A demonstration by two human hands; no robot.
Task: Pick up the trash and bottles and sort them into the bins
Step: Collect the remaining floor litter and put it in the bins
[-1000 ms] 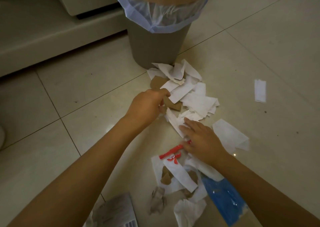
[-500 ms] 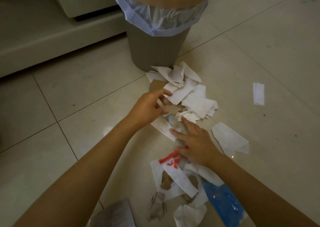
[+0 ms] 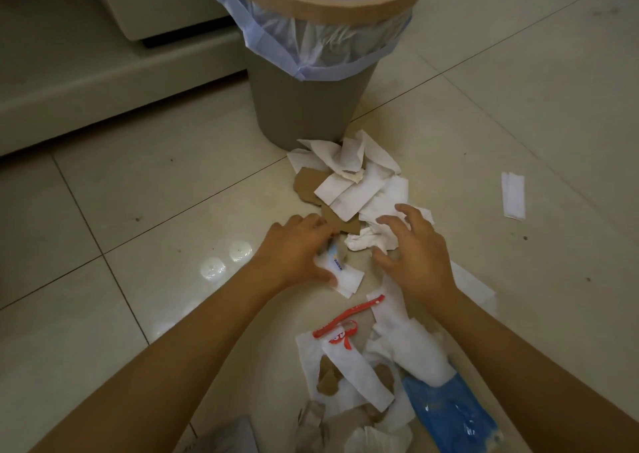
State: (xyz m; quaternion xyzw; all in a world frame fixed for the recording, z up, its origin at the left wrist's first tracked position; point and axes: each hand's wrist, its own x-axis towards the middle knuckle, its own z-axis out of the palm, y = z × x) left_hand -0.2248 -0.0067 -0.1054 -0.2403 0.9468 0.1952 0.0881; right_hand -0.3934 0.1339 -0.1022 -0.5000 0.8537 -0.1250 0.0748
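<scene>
A grey trash bin [image 3: 304, 106] with a tan rim and a pale blue liner stands at the top centre. At its foot lies a heap of white paper scraps [image 3: 366, 186] with a piece of brown cardboard [image 3: 307, 183]. My left hand [image 3: 294, 248] grips a white scrap with blue print [image 3: 345, 276] at the near edge of the heap. My right hand [image 3: 418, 252] is spread with bent fingers just over a crumpled white tissue [image 3: 366, 241], holding nothing. No bottle is in view.
Nearer me lies a second litter of white paper [image 3: 349, 369], a red plastic strip [image 3: 349, 316] and a blue plastic wrapper [image 3: 449, 414]. A lone folded white strip [image 3: 514, 195] lies on the tiles at right. A pale furniture base [image 3: 103, 82] runs along the upper left.
My left hand drew back from the cardboard toward me with paper scraps in it. My right hand left the red strip and moved forward to the crumpled tissue.
</scene>
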